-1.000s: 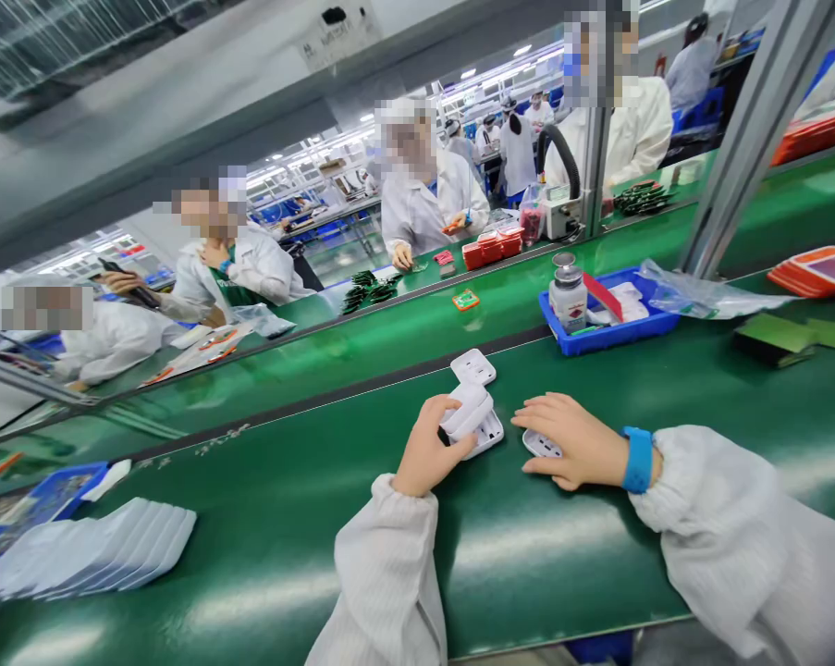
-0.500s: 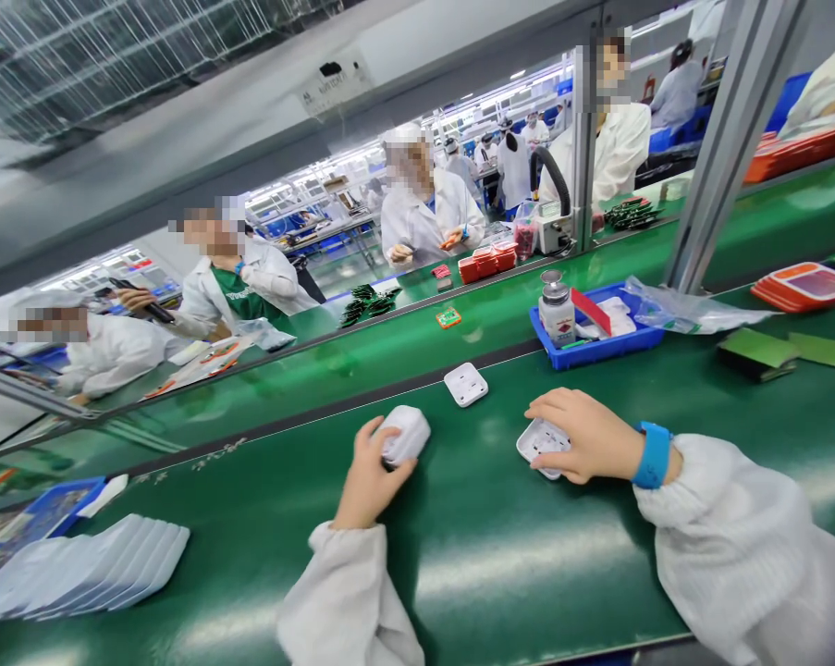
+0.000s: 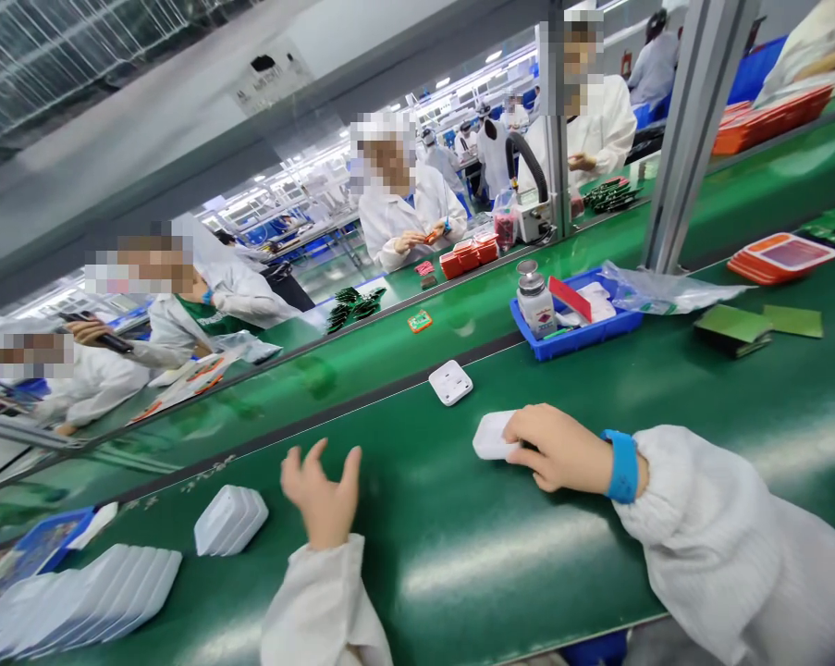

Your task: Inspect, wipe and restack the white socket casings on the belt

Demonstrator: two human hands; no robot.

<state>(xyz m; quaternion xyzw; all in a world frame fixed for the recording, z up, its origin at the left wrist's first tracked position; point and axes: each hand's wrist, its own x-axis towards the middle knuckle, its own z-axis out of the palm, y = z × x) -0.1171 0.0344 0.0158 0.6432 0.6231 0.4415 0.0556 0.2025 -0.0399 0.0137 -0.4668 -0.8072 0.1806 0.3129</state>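
My left hand (image 3: 322, 492) is raised over the green surface (image 3: 431, 518) with its fingers spread and nothing in it. To its left stands a short leaning stack of white covers (image 3: 229, 521). My right hand (image 3: 559, 449) grips the right end of a white rounded case (image 3: 493, 435), whose smooth side faces up. Beyond the hands, by the dark edge strip, lies a square white piece (image 3: 451, 382) with small dark slots.
A longer row of white covers (image 3: 84, 597) and a blue tray (image 3: 60, 546) are at left. A blue tray (image 3: 583, 340) with a bottle (image 3: 535, 305) stands beyond my right hand. Orange-framed parts (image 3: 778, 257) lie at right. People sit across the belt.
My left hand has let go of the white covers, which now stand farther left, and has opened. The piece in my right hand has turned from its slotted inside to its smooth side.
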